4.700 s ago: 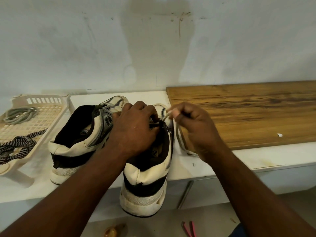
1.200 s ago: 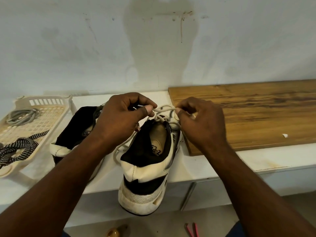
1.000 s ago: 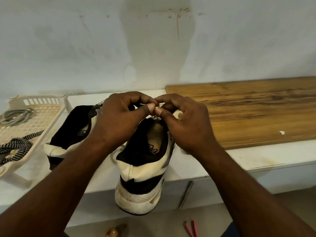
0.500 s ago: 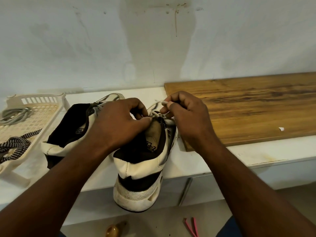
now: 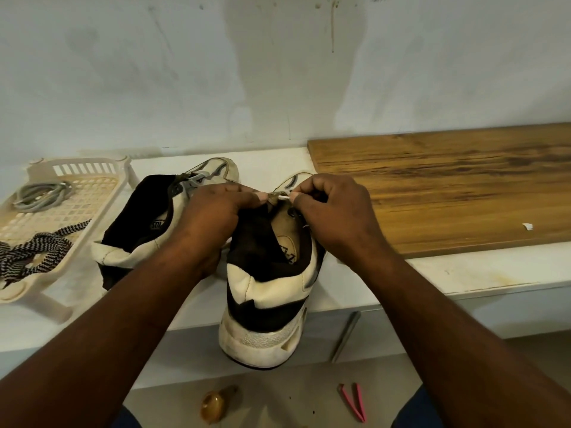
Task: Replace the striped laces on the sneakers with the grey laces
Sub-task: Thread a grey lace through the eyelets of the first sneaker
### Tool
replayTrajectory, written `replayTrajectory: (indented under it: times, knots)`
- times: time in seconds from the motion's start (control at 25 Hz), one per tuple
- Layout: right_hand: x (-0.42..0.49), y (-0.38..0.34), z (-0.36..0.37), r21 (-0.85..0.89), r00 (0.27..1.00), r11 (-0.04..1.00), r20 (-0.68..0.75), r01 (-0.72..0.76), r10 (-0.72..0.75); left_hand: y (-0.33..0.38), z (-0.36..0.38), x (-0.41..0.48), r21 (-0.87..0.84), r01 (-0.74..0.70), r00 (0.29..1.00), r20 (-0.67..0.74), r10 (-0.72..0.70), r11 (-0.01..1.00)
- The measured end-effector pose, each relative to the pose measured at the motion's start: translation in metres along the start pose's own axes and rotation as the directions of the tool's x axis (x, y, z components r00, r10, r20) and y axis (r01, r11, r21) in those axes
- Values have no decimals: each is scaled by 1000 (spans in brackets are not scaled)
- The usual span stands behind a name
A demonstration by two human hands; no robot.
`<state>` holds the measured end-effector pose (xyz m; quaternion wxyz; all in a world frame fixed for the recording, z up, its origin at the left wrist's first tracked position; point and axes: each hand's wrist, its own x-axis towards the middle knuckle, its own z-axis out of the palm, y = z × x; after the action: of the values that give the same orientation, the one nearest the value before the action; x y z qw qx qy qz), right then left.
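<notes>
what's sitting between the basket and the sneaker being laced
The other sneaker, lying tilted against the basket side of the laced sneaker; the head view shows it.

I can make out little writing here. On the insole of the sneaker in the middle of the frame point(image 5: 287, 253) sits a dark printed mark, partly hidden; it looks like "Z-Z", though I cannot be sure. The left sneaker's tongue label point(image 5: 157, 225) carries letters too blurred to read.
</notes>
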<state>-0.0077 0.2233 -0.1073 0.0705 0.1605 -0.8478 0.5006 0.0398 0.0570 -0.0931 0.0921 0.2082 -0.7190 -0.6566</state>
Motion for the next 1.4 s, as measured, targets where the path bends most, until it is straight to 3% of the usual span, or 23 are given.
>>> replayTrajectory:
  times: [0.32, 0.6, 0.88, 1.12, 1.2, 1.28, 1.4]
  knots:
    - [-1, -2, 9, -80, 1000, 997, 4, 24, -24, -4, -2, -2, -71, -5, 1000, 17, 6, 997]
    - [-4, -7, 12, -163, 994, 985, -75, 62, -75, -10, -5, -5, -5, -193, 976, 103, 193, 981]
    - [0, -7, 4, -182, 978, 962, 23, 206, -205, -8, -8, -10, 235, -441, 897, 114, 426, 866]
    - [-2, -5, 6, -185, 987, 969, 29, 164, -161, -8, -7, -13, 299, -531, 845, 120, 521, 793]
    - [-3, -4, 7, -175, 991, 976, 11, 133, -133, -8, -6, -12, 244, -487, 873, 97, 479, 839]
    - [-3, -4, 8, -128, 993, 984, 19, 121, -120, -7, -6, -9, 108, -308, 950, 93, 298, 945]
    - [-6, -5, 8, -92, 994, 990, 33, 108, -106, -8, -7, -5, 66, -156, 980, 132, 146, 986]
